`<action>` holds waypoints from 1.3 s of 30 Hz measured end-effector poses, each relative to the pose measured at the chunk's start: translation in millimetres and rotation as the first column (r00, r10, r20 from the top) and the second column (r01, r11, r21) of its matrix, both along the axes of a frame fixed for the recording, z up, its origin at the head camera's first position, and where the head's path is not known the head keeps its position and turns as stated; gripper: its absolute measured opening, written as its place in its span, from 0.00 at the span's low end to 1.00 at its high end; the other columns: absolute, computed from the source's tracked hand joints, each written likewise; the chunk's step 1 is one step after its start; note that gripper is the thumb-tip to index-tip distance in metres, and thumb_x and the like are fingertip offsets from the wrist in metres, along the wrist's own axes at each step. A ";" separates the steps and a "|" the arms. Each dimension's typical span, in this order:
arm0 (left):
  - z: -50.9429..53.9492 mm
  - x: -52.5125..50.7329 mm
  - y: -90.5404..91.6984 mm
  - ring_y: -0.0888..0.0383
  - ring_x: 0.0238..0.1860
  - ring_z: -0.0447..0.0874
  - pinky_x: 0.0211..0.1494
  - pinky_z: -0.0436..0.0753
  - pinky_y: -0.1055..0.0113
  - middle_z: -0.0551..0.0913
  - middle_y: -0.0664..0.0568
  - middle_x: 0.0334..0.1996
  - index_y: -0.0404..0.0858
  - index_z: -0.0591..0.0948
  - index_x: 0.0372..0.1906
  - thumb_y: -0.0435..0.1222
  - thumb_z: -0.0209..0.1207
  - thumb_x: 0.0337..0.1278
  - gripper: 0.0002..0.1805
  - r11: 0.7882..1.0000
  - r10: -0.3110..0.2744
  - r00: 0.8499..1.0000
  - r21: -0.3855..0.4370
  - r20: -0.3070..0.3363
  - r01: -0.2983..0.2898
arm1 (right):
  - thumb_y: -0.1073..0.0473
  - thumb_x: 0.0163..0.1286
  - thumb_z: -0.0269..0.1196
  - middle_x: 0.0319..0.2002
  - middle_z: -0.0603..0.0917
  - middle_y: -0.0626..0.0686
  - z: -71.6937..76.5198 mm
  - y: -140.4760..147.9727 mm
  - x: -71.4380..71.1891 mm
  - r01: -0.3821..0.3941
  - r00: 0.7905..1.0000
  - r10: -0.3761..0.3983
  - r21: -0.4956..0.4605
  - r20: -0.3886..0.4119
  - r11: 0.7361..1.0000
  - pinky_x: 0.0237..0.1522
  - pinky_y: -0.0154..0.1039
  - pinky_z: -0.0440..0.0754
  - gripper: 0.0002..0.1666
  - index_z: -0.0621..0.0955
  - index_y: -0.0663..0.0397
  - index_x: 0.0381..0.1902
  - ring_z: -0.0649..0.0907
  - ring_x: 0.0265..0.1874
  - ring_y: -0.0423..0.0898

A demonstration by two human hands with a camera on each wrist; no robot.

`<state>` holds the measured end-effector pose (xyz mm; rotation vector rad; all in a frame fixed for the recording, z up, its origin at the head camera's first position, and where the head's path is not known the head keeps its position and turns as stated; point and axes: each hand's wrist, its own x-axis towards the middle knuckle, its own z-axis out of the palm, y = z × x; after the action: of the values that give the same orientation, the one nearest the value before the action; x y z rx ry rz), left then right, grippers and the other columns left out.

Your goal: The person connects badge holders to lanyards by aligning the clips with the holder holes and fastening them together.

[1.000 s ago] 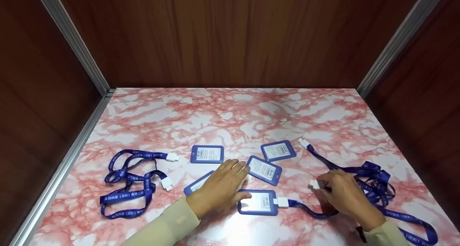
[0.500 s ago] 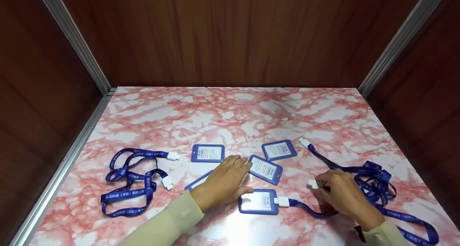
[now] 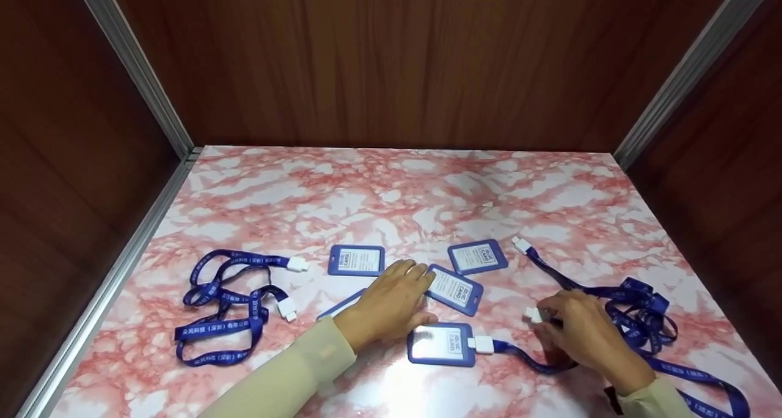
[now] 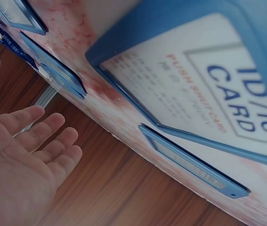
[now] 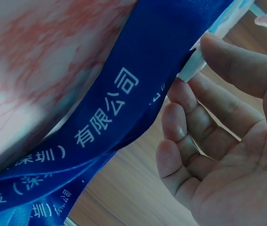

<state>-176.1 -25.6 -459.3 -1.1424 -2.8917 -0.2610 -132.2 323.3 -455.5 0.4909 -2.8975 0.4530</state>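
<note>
In the head view my left hand hovers palm down over the card holders, fingers nearly straight, holding nothing. It partly hides one blue-framed card holder and its fingertips overlap a tilted card holder. Below its thumb lies another card holder, joined by a white clip to a blue lanyard. My right hand pinches a loose white lanyard clip between thumb and fingers. The right wrist view shows that clip at the fingertips, beside the printed blue strap.
Two further card holders lie behind, one left and one right. Tangled blue lanyards lie at left, more at right, with a white clip pointing backward. Brown wood panels enclose the marbled table.
My left hand has shifted slightly right and away from me, its thumb drawing back from the clipped card holder. The right hand keeps its pinch on the clip, almost still.
</note>
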 end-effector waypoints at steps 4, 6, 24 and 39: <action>0.3 -2.7 3.2 0.44 0.77 0.61 0.80 0.55 0.52 0.69 0.43 0.74 0.37 0.68 0.76 0.60 0.58 0.68 0.42 1.000 0.003 1.000 -0.012 -0.001 -0.003 | 0.63 0.51 0.80 0.34 0.86 0.47 -0.2 0.0 0.1 0.003 1.000 -0.003 -0.001 0.008 1.000 0.43 0.55 0.79 0.14 0.90 0.52 0.38 0.82 0.38 0.51; 0.7 -3.7 4.8 0.44 0.77 0.61 0.80 0.54 0.52 0.68 0.43 0.74 0.37 0.67 0.76 0.60 0.58 0.68 0.42 1.000 0.004 1.000 -0.018 0.004 -0.004 | 0.63 0.52 0.80 0.34 0.86 0.47 -0.2 0.1 0.2 0.000 1.000 0.000 -0.002 0.007 1.000 0.42 0.55 0.79 0.14 0.90 0.52 0.38 0.82 0.38 0.51; -1.6 -24.2 15.6 0.44 0.75 0.63 0.80 0.56 0.53 0.70 0.43 0.73 0.36 0.67 0.75 0.60 0.59 0.66 0.44 0.998 0.028 0.999 -0.052 -0.028 -0.030 | 0.60 0.53 0.80 0.33 0.85 0.46 2.9 -1.7 -0.9 -0.015 1.000 0.016 0.017 -0.008 1.000 0.42 0.55 0.78 0.14 0.89 0.52 0.38 0.81 0.37 0.49; -11.6 -33.5 25.7 0.44 0.76 0.61 0.81 0.54 0.53 0.68 0.45 0.75 0.37 0.66 0.77 0.58 0.61 0.67 0.43 0.997 0.031 0.999 -0.078 0.023 -0.029 | 0.57 0.53 0.81 0.33 0.85 0.46 1.5 -2.8 -0.3 -0.017 0.999 0.018 0.015 -0.027 1.000 0.42 0.55 0.79 0.14 0.89 0.51 0.37 0.81 0.37 0.50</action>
<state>-209.6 0.1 -470.9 -1.1136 -2.9624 -0.1641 -132.5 320.4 -454.0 0.5210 -2.8748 0.4246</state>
